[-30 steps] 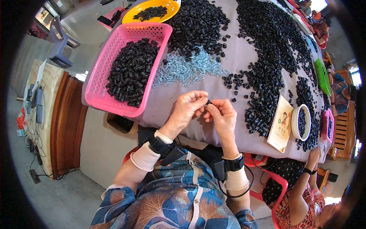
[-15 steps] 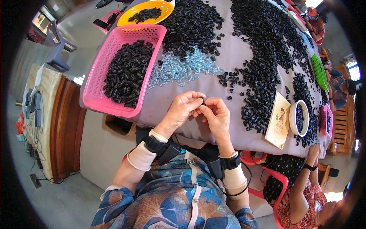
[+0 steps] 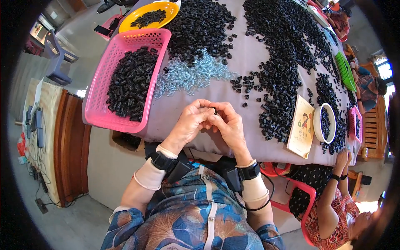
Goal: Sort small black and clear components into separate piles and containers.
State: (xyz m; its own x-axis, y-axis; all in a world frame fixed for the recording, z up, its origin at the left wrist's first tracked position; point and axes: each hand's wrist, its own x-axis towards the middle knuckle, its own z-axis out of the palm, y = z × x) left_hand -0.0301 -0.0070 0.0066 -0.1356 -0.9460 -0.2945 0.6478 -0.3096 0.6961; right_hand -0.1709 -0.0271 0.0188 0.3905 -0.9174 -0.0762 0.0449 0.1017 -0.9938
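My left hand (image 3: 189, 125) and my right hand (image 3: 227, 127) meet at the table's near edge, fingertips pinched together. Between them sits a small black plastic part (image 3: 214, 110), mostly hidden by the thumbs and fingers. Just beyond the hands lies a heap of small clear bluish pieces (image 3: 191, 75). To the left, a pink basket (image 3: 93, 106) holds many black plastic parts (image 3: 132, 81). Loose black parts (image 3: 200, 27) are piled behind the clear pieces, and a larger spread of them (image 3: 277, 89) covers the table on the right.
A yellow plate (image 3: 171, 11) with black parts stands at the far left. Right of my hands are a booklet (image 3: 301, 130), a white bowl (image 3: 319, 132), a green basket (image 3: 346, 77) and a small pink basket (image 3: 359, 135). A co-worker's hands (image 3: 342, 161) are at the right table edge.
The whole view has shifted slightly, moving the table things left in the picture. My hands stay joined at the fingertips, and the small black part is turned a little between them.
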